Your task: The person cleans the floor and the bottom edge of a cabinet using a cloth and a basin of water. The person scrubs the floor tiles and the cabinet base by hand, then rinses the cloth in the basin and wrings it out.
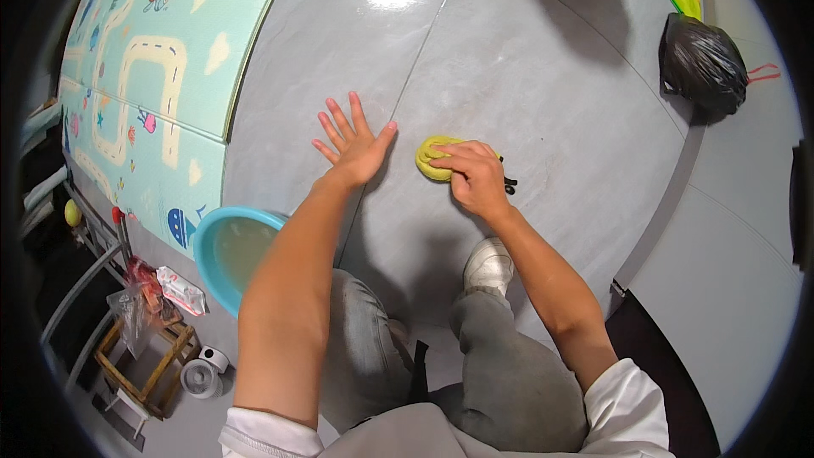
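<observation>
On the grey tiled floor (553, 108), my right hand (477, 178) grips a bunched yellow cloth (432, 156) and presses it down, fingers curled over its right part. Beside that hand lies a small black item (510, 186), partly hidden; what it is I cannot tell. My left hand (356, 149) is spread with nothing in it, left of the cloth, palm side towards the floor; whether it touches the tiles is unclear. A light-blue plastic basin (210, 273) holding cloudy water stands left of my left forearm, which covers part of it.
A printed foam play mat (210, 98) lies at the left. A black plastic bag (703, 67) with a red tie sits at the right, near a grey ledge (661, 216). At lower left are a wooden stool frame (152, 381), a small white fan (201, 378) and a wipes pack (181, 291).
</observation>
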